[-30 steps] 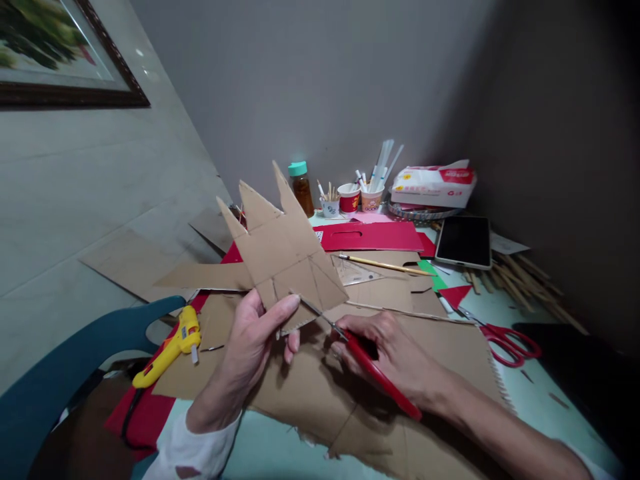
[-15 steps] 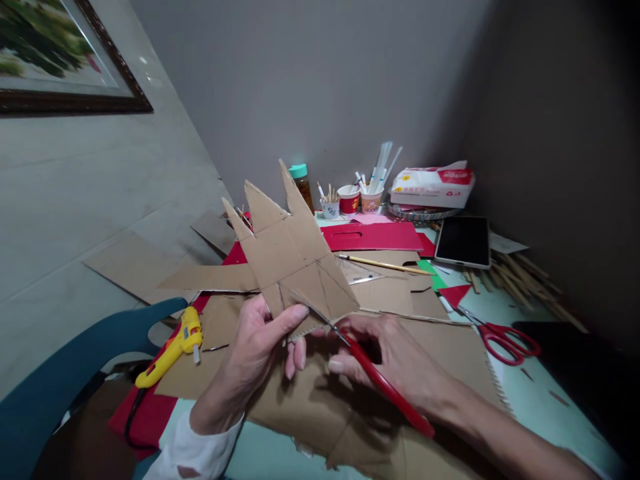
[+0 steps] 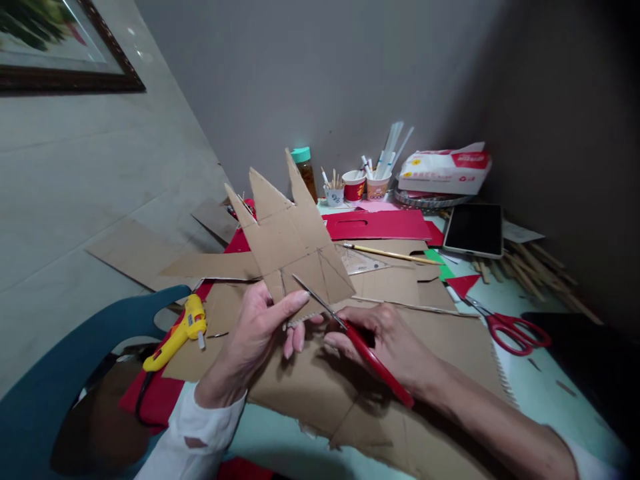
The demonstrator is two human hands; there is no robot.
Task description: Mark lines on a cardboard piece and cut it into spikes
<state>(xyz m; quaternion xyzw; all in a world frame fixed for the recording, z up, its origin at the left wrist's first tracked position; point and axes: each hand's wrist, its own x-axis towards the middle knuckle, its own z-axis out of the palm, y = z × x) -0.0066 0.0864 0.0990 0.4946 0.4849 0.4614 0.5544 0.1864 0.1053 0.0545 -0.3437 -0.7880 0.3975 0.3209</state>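
My left hand (image 3: pixel 273 317) grips the lower left edge of a cardboard piece (image 3: pixel 295 240), thumb on its face and fingers behind. Three pointed spikes rise from the piece's top, and pencil lines cross its surface. In my right hand (image 3: pixel 383 340) is a pair of scissors with red handles (image 3: pixel 375 367). One metal blade (image 3: pixel 317 297) lies across the front of the cardboard near its lower edge, its tip close to my left thumb. The other blade is hidden behind the cardboard. A large cardboard sheet (image 3: pixel 425 347) lies beneath both hands.
A yellow glue gun (image 3: pixel 177 333) lies at left beside a blue chair (image 3: pixel 100 333). Another pair of red-handled scissors (image 3: pixel 517 333) and a phone (image 3: pixel 474 230) rest at right. Behind are a pencil (image 3: pixel 390 253), a red board (image 3: pixel 380 225), cups (image 3: pixel 354 187) and a jar (image 3: pixel 304 172).
The scissors' red handles have swung slightly up and left, and more of the front blade shows over the cardboard. My left hand keeps its hold. The whole view has shifted a little.
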